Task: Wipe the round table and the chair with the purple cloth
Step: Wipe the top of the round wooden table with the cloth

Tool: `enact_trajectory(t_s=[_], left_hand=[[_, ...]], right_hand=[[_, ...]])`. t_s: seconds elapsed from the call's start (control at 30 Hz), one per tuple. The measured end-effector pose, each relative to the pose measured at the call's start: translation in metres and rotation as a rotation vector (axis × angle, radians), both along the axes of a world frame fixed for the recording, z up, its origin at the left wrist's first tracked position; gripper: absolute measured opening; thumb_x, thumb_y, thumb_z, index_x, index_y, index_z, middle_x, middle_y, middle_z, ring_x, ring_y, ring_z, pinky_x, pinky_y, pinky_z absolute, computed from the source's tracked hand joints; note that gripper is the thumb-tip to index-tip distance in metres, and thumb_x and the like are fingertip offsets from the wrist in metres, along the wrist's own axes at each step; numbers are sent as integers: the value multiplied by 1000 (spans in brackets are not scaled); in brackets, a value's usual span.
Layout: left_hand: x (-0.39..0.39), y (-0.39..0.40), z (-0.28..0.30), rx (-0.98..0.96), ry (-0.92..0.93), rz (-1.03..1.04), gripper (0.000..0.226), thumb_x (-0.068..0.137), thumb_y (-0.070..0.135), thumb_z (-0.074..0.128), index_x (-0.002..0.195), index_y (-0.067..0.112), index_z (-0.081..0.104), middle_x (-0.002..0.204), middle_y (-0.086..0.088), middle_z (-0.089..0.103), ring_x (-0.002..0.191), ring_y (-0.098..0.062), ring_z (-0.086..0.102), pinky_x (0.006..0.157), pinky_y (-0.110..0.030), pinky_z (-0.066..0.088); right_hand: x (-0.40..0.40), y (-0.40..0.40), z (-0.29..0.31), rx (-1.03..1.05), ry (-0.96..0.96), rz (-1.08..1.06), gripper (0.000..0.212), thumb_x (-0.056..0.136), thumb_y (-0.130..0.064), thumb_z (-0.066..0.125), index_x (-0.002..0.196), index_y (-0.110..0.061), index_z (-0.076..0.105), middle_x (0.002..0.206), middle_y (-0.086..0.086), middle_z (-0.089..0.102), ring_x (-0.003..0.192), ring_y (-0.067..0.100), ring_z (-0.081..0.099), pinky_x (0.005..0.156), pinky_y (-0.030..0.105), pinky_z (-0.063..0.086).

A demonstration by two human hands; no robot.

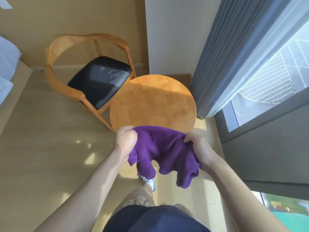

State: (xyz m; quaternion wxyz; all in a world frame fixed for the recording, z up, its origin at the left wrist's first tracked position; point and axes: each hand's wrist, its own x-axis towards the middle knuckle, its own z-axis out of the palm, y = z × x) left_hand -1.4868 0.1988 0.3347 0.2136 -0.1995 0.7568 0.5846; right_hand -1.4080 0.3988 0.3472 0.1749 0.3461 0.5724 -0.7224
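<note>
1. The fingers of the left hand (125, 141) are curled tight round one bunched end of the purple cloth (164, 153); those of the right hand (198, 148) pinch and gather the other end, so both hands have hold of the cloth and neither is free

2. The cloth is held in the air between the two hands, its upper edge pulled fairly straight and the rest hanging in loose folds toward 6 o'clock; I judge it is being spread or refolded into a pad before any wiping starts

3. The round bench (153, 102) lies just past the hands at 12 o'clock; the cloth overlaps its near rim in this view, though whether it touches the wood cannot be told

4. The bench top shows bare wood, so a stroke could run from the near rim to the far one unhindered

5. The wooden chair (91, 76) with a black padded seat stands at 10 o'clock, its front corner close against the bench edge, leaving little gap there

6. At 2 o'clock the grey curtain (222, 52) hangs near the rim, limiting elbow room; the floor (50, 139) at 9 o'clock offers open room to step round to the chair
</note>
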Motion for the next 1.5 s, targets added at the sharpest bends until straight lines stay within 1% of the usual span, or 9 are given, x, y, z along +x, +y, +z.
enact_trajectory(t_s=[0.13,0.4,0.57,0.67,0.87,1.03,1.13,1.23,1.5], left_hand=[[-57,16,-21,-89,-24,-107,28,73,-13,31,69,2,54,58,-5,45,58,-22,43,54,-29,32],[-165,69,-59,-245,-84,-228,40,79,-11,31,78,11,64,64,-6,57,49,-27,55,39,-20,38],[-216,123,-104,-297,-102,-230,38,83,-8,39,85,15,69,77,-10,72,62,-30,71,55,-24,50],[-242,165,-130,-364,-146,-246,39,82,-6,42,87,21,70,73,-9,76,68,-24,75,61,-27,53],[-277,263,-195,-187,-145,-355,31,64,14,43,82,24,66,75,-6,73,65,-27,66,60,-36,54],[-278,276,-268,-261,-124,-285,30,88,7,66,116,17,62,126,-10,66,120,-28,62,105,-42,48],[-274,241,-287,-607,-39,-460,43,92,5,58,133,18,56,142,-4,53,134,-24,47,110,-36,39],[-274,201,-310,-814,60,-686,51,93,11,57,142,21,49,160,1,35,148,-23,29,118,-39,33],[-287,163,-375,-946,410,-945,70,93,25,44,161,17,27,173,-7,4,160,-23,1,129,-48,7]], right_hand=[[-57,17,-14,-112,-128,-21,13,78,-18,48,68,-11,47,66,9,48,60,26,46,58,32,39],[-166,74,-32,68,-140,85,17,80,-22,51,67,-15,44,61,6,44,64,25,41,61,34,33],[-226,120,-53,46,-138,182,31,66,-34,54,84,-9,56,76,17,58,75,32,54,75,43,43],[-253,155,-74,72,-79,333,18,84,-26,52,70,-16,58,65,4,59,66,22,54,69,35,42],[-272,211,-112,67,-13,374,21,81,-20,56,85,0,51,70,11,59,63,23,56,60,31,44],[-275,197,-189,284,52,448,18,86,-14,62,80,-18,45,65,-10,46,60,6,41,58,18,37],[-265,165,-241,311,27,681,18,86,-15,60,104,-17,56,87,-7,53,80,7,50,74,20,42],[-254,150,-292,507,65,1006,57,85,-19,56,141,-14,48,133,2,46,120,24,44,106,36,38],[-263,136,-350,1120,338,1075,64,87,-41,56,145,-16,51,160,10,37,133,32,38,115,49,23]])
